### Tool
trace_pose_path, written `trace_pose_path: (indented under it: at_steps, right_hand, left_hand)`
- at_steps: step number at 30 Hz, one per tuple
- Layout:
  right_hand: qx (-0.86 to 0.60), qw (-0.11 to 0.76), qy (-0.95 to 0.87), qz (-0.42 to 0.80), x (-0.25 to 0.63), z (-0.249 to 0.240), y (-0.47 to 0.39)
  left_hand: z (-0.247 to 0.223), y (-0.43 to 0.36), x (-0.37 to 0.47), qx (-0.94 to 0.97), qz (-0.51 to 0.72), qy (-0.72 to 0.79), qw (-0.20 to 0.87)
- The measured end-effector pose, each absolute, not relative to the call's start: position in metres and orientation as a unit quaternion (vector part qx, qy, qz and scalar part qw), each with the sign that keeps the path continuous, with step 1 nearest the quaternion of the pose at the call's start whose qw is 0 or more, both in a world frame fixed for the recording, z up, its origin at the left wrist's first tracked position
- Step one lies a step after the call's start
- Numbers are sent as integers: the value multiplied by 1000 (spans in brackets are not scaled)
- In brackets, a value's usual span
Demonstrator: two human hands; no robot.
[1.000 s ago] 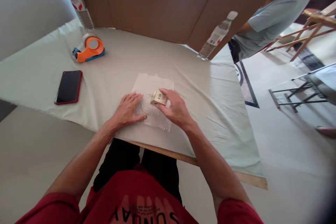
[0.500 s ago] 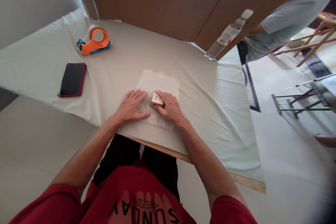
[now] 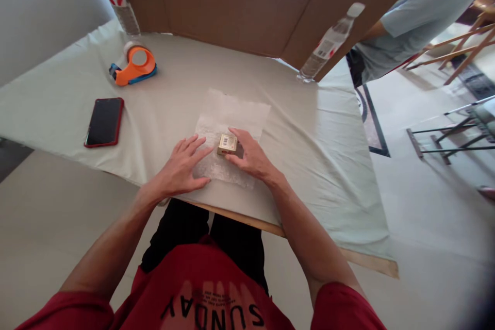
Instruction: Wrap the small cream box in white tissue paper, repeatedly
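1. Pale cloth covers the counter (image 3: 174,87), and a brown cardboard panel (image 3: 232,5) stands along the back.
2. Far left, we've got a phone (image 3: 103,121) in a red case lying screen up, with a clear bottle (image 3: 119,2) behind it next to the cardboard.
3. Next over, an orange and blue tape dispenser (image 3: 135,67).
4. Then the left hand (image 3: 180,167): grip spread wide, nothing in it, fingertips over the left edge of some bubble wrap (image 3: 235,111). Can't tell if they're touching it.
5. Small gold-ish box (image 3: 227,143) sits on the wrap, printed side up, between the hands.
6. Right hand (image 3: 253,157) has its grip half open around the box, thumb at the near side; can't tell if it's actually pinching.
7. Further right, another bottle (image 3: 327,44), then a person in a grey shirt (image 3: 421,26).
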State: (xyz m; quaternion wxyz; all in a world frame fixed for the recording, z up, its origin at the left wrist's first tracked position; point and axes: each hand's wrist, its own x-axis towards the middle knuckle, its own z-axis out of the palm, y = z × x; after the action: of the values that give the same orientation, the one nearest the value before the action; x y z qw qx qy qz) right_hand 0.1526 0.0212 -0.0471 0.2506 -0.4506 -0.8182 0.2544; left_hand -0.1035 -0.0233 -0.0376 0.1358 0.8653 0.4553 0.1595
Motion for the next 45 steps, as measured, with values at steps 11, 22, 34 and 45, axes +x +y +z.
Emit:
trace_pose_path:
  at_steps: [11, 22, 34, 45]
  right_hand:
    - [-419, 231, -841, 254, 179, -14, -21]
    - [-506, 247, -818, 122, 159, -24, -19]
    - [-497, 329, -727, 340, 163, -20, 22]
    - [-503, 378, -652, 424, 158, -28, 23]
  left_hand:
    - [-37, -32, -95, 890, 200, 408, 26]
    - [-19, -9, -78, 815, 284, 493, 114]
    - [-9, 30, -59, 806, 264, 479, 225]
    - [-14, 37, -53, 694, 317, 503, 405]
